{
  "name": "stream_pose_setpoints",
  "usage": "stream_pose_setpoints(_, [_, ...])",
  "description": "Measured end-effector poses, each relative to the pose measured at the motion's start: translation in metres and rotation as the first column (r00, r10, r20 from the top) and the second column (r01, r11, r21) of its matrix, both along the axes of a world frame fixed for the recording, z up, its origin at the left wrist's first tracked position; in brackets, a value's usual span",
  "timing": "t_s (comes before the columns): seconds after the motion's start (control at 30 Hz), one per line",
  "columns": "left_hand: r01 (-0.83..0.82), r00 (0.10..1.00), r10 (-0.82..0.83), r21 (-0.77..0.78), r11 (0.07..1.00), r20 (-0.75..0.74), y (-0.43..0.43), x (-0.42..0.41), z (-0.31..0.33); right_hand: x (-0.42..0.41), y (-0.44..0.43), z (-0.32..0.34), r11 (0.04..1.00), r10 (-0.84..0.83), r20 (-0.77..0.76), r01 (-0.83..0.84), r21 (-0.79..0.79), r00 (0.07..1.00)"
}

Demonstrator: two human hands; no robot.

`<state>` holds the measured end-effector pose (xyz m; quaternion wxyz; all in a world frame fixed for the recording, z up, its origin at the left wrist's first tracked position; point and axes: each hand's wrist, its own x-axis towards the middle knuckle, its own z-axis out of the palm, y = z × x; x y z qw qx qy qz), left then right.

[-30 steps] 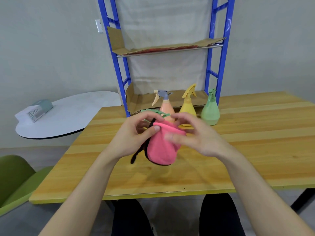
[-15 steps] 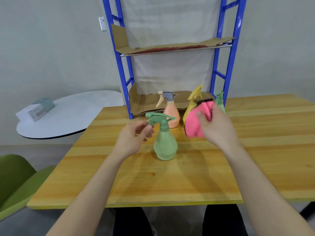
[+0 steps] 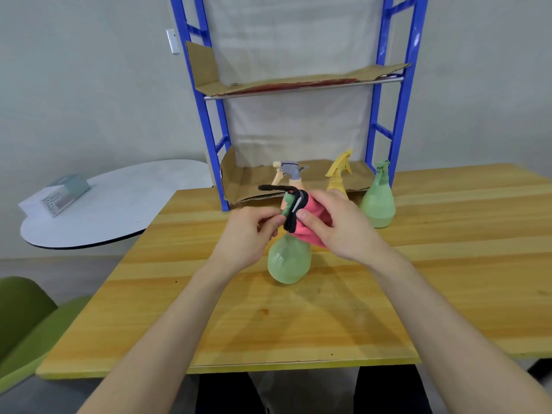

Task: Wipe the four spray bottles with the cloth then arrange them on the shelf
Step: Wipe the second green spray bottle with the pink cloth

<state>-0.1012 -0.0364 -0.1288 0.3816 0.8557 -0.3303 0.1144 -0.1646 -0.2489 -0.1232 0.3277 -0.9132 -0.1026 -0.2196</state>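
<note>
A pale green spray bottle (image 3: 288,262) stands on the wooden table (image 3: 298,318) in front of me. My left hand (image 3: 249,234) grips its trigger head. My right hand (image 3: 337,225) holds a pink cloth with a black edge (image 3: 301,222) wrapped over the bottle's top. Behind stand an orange bottle with a grey trigger (image 3: 291,174), a yellow bottle (image 3: 337,174) and a second green bottle (image 3: 378,198). The blue shelf frame (image 3: 385,94) rises at the table's back, with cardboard on its two levels.
A white round table (image 3: 119,204) with a small box (image 3: 64,194) on it stands to the left. A green chair (image 3: 27,318) sits at the lower left. The near half of the wooden table is bare.
My right hand has brought the cloth back from the right onto the front green bottle's head. My left hand has closed on the trigger.
</note>
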Motion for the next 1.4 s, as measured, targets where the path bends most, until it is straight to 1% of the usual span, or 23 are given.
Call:
stream_pose_setpoints(0.03, [0.000, 1.000, 0.000, 0.012, 1.000, 0.018, -0.001, 0.000, 0.000, 0.000, 0.001, -0.004, 1.000, 0.011, 0.044, -0.012, 0.014, 0.999])
stream_pose_setpoints(0.1, [0.008, 0.999, -0.008, -0.006, 1.000, 0.040, -0.003, 0.000, -0.001, 0.000, 0.003, -0.014, 0.991, 0.006, 0.100, -0.019, 0.131, 0.995])
stream_pose_setpoints(0.2, [0.006, 0.995, -0.003, -0.027, 1.000, 0.104, -0.005, -0.002, -0.002, -0.003, 0.005, -0.033, 0.938, -0.050, 0.078, 0.020, 0.346, 0.996])
stream_pose_setpoints(0.27, [-0.001, 0.989, 0.003, -0.017, 1.000, 0.150, -0.005, -0.003, -0.001, -0.004, 0.006, -0.039, 0.902, -0.121, 0.078, 0.077, 0.424, 0.990])
stream_pose_setpoints(0.33, [0.004, 0.987, -0.001, -0.021, 1.000, 0.159, -0.004, -0.004, -0.002, -0.006, 0.013, -0.029, 0.894, -0.150, 0.139, 0.075, 0.441, 0.979])
stream_pose_setpoints(0.37, [0.005, 0.987, -0.003, -0.013, 1.000, 0.159, -0.005, -0.005, -0.003, -0.005, 0.018, -0.019, 0.906, -0.118, 0.162, 0.039, 0.422, 0.980])
stream_pose_setpoints(0.47, [-0.022, 0.987, 0.027, -0.027, 0.999, 0.158, -0.007, -0.006, -0.009, 0.004, 0.030, -0.009, 0.974, -0.020, 0.175, -0.021, 0.228, 0.984])
stream_pose_setpoints(0.5, [-0.029, 0.985, 0.035, -0.043, 0.999, 0.167, -0.006, -0.007, -0.010, 0.005, 0.031, -0.015, 0.970, -0.013, 0.176, -0.030, 0.242, 0.984])
stream_pose_setpoints(0.6, [0.003, 0.978, 0.001, -0.015, 1.000, 0.208, -0.005, -0.012, -0.017, -0.002, 0.029, -0.043, 0.920, -0.032, 0.134, -0.023, 0.392, 0.991])
stream_pose_setpoints(0.7, [0.019, 0.984, -0.013, -0.027, 0.999, 0.179, -0.004, -0.018, -0.021, -0.010, 0.026, -0.056, 0.888, -0.062, 0.064, 0.026, 0.458, 0.996])
stream_pose_setpoints(0.73, [0.009, 0.985, 0.002, -0.061, 0.998, 0.174, -0.002, -0.018, -0.021, -0.009, 0.024, -0.057, 0.859, -0.101, 0.036, 0.069, 0.507, 0.994])
stream_pose_setpoints(0.8, [-0.020, 0.987, 0.043, -0.145, 0.989, 0.152, 0.003, -0.016, -0.017, -0.007, 0.022, -0.054, 0.744, -0.223, 0.000, 0.170, 0.646, 0.975])
stream_pose_setpoints(0.83, [-0.030, 0.988, 0.054, -0.165, 0.986, 0.142, 0.005, -0.015, -0.014, -0.006, 0.023, -0.051, 0.687, -0.254, -0.013, 0.190, 0.702, 0.967])
stream_pose_setpoints(0.87, [-0.029, 0.989, 0.052, -0.162, 0.986, 0.136, 0.004, -0.015, -0.011, -0.007, 0.026, -0.046, 0.661, -0.235, -0.013, 0.170, 0.731, 0.972])
stream_pose_setpoints(0.9, [-0.019, 0.991, 0.039, -0.149, 0.989, 0.131, 0.002, -0.017, -0.009, -0.010, 0.033, -0.038, 0.661, -0.160, -0.001, 0.108, 0.743, 0.987])
stream_pose_setpoints(0.93, [-0.008, 0.992, 0.026, -0.146, 0.989, 0.124, -0.001, -0.019, -0.009, -0.012, 0.038, -0.032, 0.701, -0.063, 0.024, 0.028, 0.713, 0.998])
stream_pose_setpoints(0.97, [-0.002, 0.994, 0.020, -0.160, 0.987, 0.110, -0.003, -0.020, -0.008, -0.012, 0.041, -0.028, 0.786, 0.009, 0.043, -0.034, 0.618, 0.999])
stream_pose_setpoints(1.03, [-0.008, 0.996, 0.026, -0.203, 0.979, 0.083, -0.003, -0.020, -0.009, -0.010, 0.039, -0.026, 0.932, -0.004, 0.114, -0.037, 0.362, 0.993])
stream_pose_setpoints(1.07, [-0.017, 0.997, 0.034, -0.212, 0.977, 0.076, -0.003, -0.019, -0.011, -0.008, 0.036, -0.029, 0.947, -0.036, 0.140, -0.011, 0.321, 0.990])
stream_pose_setpoints(1.2, [-0.016, 0.999, 0.024, -0.178, 0.984, 0.039, -0.004, -0.024, -0.019, -0.012, 0.030, -0.049, 0.872, -0.137, 0.088, 0.078, 0.483, 0.987])
stream_pose_setpoints(1.3, [-0.019, 0.999, 0.025, -0.134, 0.991, 0.041, -0.006, -0.025, -0.018, -0.013, 0.040, -0.042, 0.806, -0.181, 0.054, 0.117, 0.581, 0.982])
stream_pose_setpoints(1.37, [-0.027, 0.998, 0.033, -0.133, 0.991, 0.045, -0.004, -0.020, -0.014, -0.014, 0.044, -0.027, 0.817, -0.187, 0.098, 0.100, 0.568, 0.977])
stream_pose_setpoints(1.4, [-0.026, 0.998, 0.033, -0.146, 0.989, 0.045, -0.003, -0.020, -0.012, -0.015, 0.044, -0.022, 0.851, -0.142, 0.126, 0.056, 0.523, 0.982])
